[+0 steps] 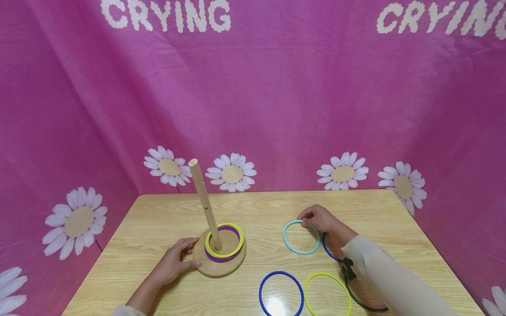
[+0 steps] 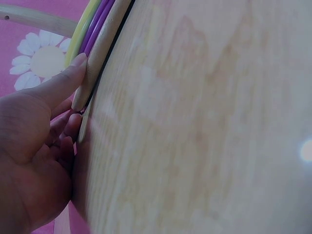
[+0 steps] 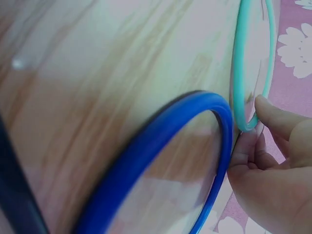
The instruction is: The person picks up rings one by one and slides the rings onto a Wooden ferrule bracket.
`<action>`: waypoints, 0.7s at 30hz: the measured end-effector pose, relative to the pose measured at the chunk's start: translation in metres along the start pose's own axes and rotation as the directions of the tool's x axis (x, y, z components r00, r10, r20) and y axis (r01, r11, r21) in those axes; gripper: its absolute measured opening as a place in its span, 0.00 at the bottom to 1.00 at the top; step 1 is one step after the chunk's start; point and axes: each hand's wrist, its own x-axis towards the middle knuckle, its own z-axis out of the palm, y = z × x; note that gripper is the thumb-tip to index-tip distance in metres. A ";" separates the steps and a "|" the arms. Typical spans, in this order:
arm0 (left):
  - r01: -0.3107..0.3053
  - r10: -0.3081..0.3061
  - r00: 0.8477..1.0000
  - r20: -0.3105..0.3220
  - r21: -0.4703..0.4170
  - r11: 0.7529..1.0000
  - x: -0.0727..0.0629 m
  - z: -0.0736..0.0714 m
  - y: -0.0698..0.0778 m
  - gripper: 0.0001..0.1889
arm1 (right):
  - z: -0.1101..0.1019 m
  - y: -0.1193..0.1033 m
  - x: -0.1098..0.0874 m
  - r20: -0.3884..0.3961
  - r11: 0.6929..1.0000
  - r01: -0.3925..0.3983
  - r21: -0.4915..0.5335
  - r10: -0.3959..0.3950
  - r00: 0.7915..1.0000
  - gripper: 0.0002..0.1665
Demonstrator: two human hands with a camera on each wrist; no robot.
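On the left of the table stands a wooden peg (image 1: 204, 202) on a round wooden base (image 1: 219, 270). A yellow ring (image 1: 243, 239) lies over purple rings (image 1: 217, 260) around the foot of the peg. My left hand (image 1: 171, 265) grips the left edge of the base; in the left wrist view its thumb (image 2: 73, 73) presses the upper rim while the fingers curl at the lower edge. Over on the right, my right hand (image 1: 321, 218) pinches a light blue ring (image 1: 302, 253) at its far edge, between thumb and fingers. That ring is close over the tabletop.
Nearer on the wooden table (image 1: 158, 210) lie a blue ring (image 1: 261, 292) and a yellow ring (image 1: 328, 274). Another blue ring (image 3: 146, 146) and a black ring (image 1: 371, 309) are partly hidden under the right forearm. A pink flowered cloth (image 1: 276, 109) hangs behind the table.
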 end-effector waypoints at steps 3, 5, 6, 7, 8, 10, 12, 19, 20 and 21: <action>0.002 -0.002 1.000 0.002 -0.010 1.000 0.000 0.000 0.000 0.39 | -0.002 -0.001 0.001 0.013 1.000 0.023 0.002 -0.023 1.000 0.07; -0.001 0.001 1.000 0.003 -0.013 1.000 0.000 0.000 -0.001 0.39 | -0.004 -0.001 0.001 0.015 0.999 0.030 0.010 -0.030 0.999 0.07; -0.004 0.004 1.000 0.003 -0.013 1.000 0.000 0.000 -0.002 0.39 | -0.004 -0.001 0.001 0.015 0.999 0.028 0.021 -0.028 0.999 0.07; -0.008 0.008 1.000 0.003 -0.012 1.000 0.000 0.000 -0.002 0.39 | -0.005 -0.002 0.001 0.014 0.999 0.024 0.032 -0.025 1.000 0.07; -0.012 0.012 1.000 0.003 -0.007 1.000 0.000 0.000 -0.003 0.39 | -0.006 -0.002 0.001 0.013 0.999 0.016 0.047 -0.017 1.000 0.07; -0.017 0.017 1.000 0.000 0.003 1.000 0.001 0.000 -0.004 0.39 | -0.006 -0.002 0.001 0.017 0.997 0.008 0.075 -0.009 1.000 0.07; -0.019 0.019 1.000 0.000 0.013 1.000 0.001 0.000 -0.005 0.39 | -0.006 -0.002 0.002 0.024 0.994 -0.007 0.106 0.005 1.000 0.08; -0.014 0.014 1.000 -0.005 0.014 1.000 0.001 0.000 -0.005 0.39 | -0.002 -0.006 0.002 0.026 0.982 -0.043 0.183 0.039 0.999 0.09; -0.015 0.015 1.000 -0.003 0.008 1.000 0.001 0.000 -0.004 0.39 | -0.001 -0.008 0.002 0.023 0.979 -0.048 0.199 0.044 0.999 0.09; -0.018 0.018 1.000 0.000 0.005 1.000 0.001 0.000 -0.004 0.39 | 0.000 -0.010 0.002 0.019 0.976 -0.048 0.211 0.045 0.999 0.09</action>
